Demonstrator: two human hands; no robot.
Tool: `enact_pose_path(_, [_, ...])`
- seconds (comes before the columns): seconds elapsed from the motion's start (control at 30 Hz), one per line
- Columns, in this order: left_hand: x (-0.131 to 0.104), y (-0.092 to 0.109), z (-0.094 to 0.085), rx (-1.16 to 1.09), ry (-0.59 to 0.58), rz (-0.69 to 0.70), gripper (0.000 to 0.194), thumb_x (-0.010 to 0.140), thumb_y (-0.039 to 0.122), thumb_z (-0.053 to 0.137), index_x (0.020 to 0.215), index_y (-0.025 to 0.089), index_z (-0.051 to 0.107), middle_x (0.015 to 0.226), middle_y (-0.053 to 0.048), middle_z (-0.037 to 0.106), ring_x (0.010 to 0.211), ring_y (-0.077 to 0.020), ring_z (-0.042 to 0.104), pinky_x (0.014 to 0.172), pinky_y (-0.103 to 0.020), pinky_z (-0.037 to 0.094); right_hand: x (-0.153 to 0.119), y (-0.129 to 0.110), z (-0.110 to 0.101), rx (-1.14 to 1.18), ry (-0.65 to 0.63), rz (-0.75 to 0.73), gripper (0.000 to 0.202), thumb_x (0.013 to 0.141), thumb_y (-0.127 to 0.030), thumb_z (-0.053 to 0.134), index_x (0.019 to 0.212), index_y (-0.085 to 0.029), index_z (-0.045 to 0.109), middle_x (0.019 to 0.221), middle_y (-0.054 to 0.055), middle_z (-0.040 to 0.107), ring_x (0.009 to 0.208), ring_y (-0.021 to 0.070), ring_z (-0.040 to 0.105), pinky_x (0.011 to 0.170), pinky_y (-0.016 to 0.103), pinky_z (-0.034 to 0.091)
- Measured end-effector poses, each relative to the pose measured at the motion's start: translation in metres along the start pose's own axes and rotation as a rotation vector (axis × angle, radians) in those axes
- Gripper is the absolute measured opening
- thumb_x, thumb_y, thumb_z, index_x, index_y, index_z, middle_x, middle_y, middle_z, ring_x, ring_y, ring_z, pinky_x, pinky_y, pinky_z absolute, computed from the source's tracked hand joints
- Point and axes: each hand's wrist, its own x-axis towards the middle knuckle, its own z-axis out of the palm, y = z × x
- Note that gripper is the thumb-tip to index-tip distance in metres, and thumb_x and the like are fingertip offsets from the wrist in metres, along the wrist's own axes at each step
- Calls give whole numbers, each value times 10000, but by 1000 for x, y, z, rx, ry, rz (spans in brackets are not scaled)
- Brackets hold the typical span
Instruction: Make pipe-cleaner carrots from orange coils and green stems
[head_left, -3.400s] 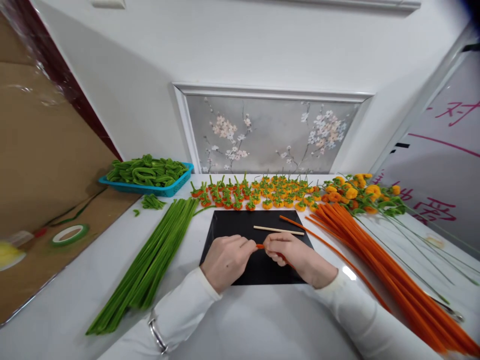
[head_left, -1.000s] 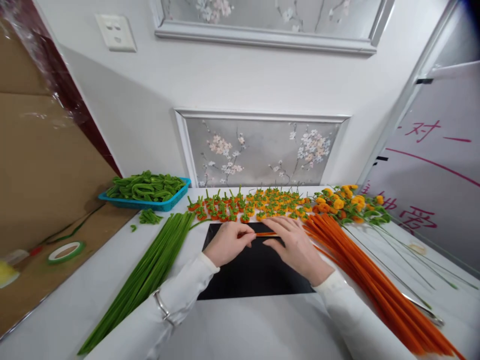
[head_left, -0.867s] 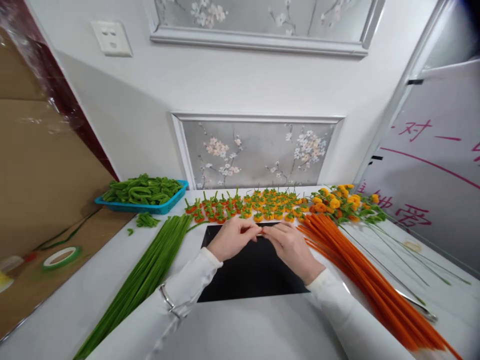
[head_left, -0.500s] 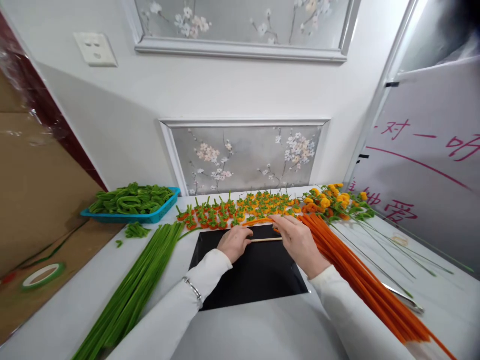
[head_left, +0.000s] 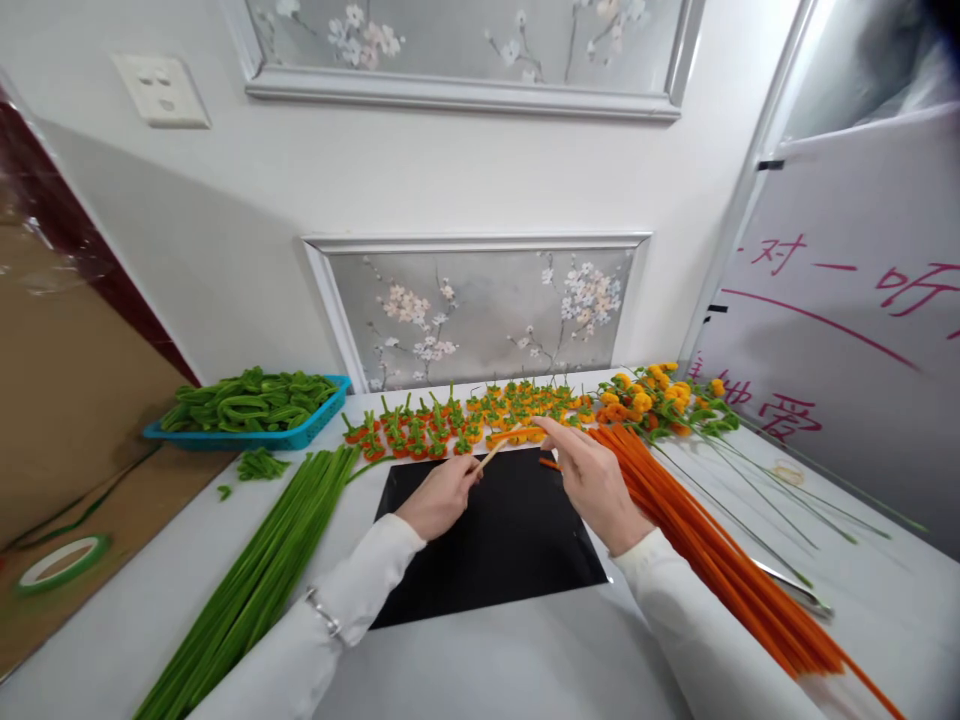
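My left hand (head_left: 442, 495) pinches one end of a thin pale wooden stick (head_left: 493, 457) above the black mat (head_left: 495, 560). The stick slants away to the right, and its far tip meets or crosses an orange chenille stem (head_left: 519, 432). This stem runs to the fingers of my right hand (head_left: 598, 487), which is closed on it; a short orange end shows below those fingers. Behind both hands stand rows of small orange and yellow chenille pieces with green tops (head_left: 427, 430). Beside my right hand lies a bundle of orange chenille stems (head_left: 697, 530).
Green chenille stems (head_left: 255, 580) lie on the left, near a blue tray (head_left: 300, 435) of green loops. Yellow chenille flowers (head_left: 645, 400) lie at the back right. Metal tweezers or scissors (head_left: 806, 595) sit right of the orange bundle. Green tape (head_left: 64, 563) rests far left.
The stick has swung from lying level between my hands to slanting away from me. My left hand has shifted left, and my right hand is off the stick's end. The view has shifted slightly.
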Motion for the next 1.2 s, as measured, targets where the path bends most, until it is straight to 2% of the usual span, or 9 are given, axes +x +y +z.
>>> enact_pose_path(0.1, [-29, 6, -10, -154, -61, -92, 298, 919, 294, 292, 1031, 136, 518, 772, -23, 532, 446, -74, 305, 399, -200, 271, -5, -6, 6, 53, 35, -35, 411, 895, -75, 350, 1191, -241, 583, 1040, 78, 626, 951, 185, 598, 827, 321, 503])
enact_pose_path(0.2, [-52, 12, -16, -540, -105, -271, 332, 877, 351, 393, 1099, 138, 518, 720, 25, 432, 449, -60, 194, 383, -187, 140, -9, -16, 12, 79, 15, -104, 420, 900, -74, 342, 1199, -243, 584, 1061, 89, 615, 972, 188, 584, 835, 333, 497])
enact_pose_path(0.27, [-61, 13, -19, -656, -134, -347, 371, 847, 420, 465, 1067, 137, 562, 670, 46, 382, 456, -59, 173, 392, -197, 104, -10, -22, 13, 98, -23, -138, 396, 910, -99, 364, 1192, -249, 597, 1024, 86, 622, 951, 188, 586, 823, 330, 494])
enact_pose_path(0.37, [-67, 10, -21, -599, -159, -312, 492, 839, 553, 444, 962, 124, 652, 591, 48, 339, 477, -76, 212, 407, -211, 124, -10, -23, 10, 174, -64, -88, 312, 920, -167, 426, 1131, -256, 638, 969, 67, 634, 886, 176, 601, 779, 308, 497])
enact_pose_path(0.47, [-70, 7, -22, -582, -213, -261, 685, 863, 642, 267, 890, 121, 712, 541, 41, 298, 482, -89, 207, 423, -229, 133, -10, -15, 8, 247, -79, 23, 261, 915, -221, 467, 1101, -254, 647, 857, 36, 646, 778, 159, 603, 733, 298, 495])
enact_pose_path(0.6, [-75, 10, -17, -691, -260, -234, 755, 863, 662, 193, 865, 122, 720, 523, 53, 236, 465, -88, 162, 430, -248, 101, -20, -12, 21, 350, -272, 59, 264, 929, -248, 432, 1081, -232, 647, 827, 36, 649, 712, 147, 594, 673, 280, 492])
enact_pose_path(0.73, [-79, 17, -12, -794, -298, -225, 710, 875, 639, 225, 825, 112, 697, 544, 51, 264, 456, -81, 153, 439, -262, 84, -32, -26, 39, 355, -438, 7, 263, 931, -214, 412, 1026, -233, 657, 822, 36, 664, 734, 157, 604, 680, 285, 482])
enact_pose_path(0.9, [-81, 19, -13, -897, -342, -188, 540, 881, 565, 365, 801, 116, 655, 568, 56, 272, 468, -80, 141, 446, -265, 84, -37, -36, 47, 257, -452, -64, 276, 940, -172, 373, 1010, -228, 634, 856, 35, 674, 738, 157, 612, 700, 295, 461])
enact_pose_path(1.2, [-81, 20, -18, -697, -313, -123, 358, 836, 452, 514, 786, 125, 650, 525, 66, 311, 474, -75, 262, 455, -229, 180, -35, -44, 47, 83, -531, -135, 297, 881, -47, 405, 990, -218, 623, 848, 14, 675, 708, 146, 601, 668, 281, 419])
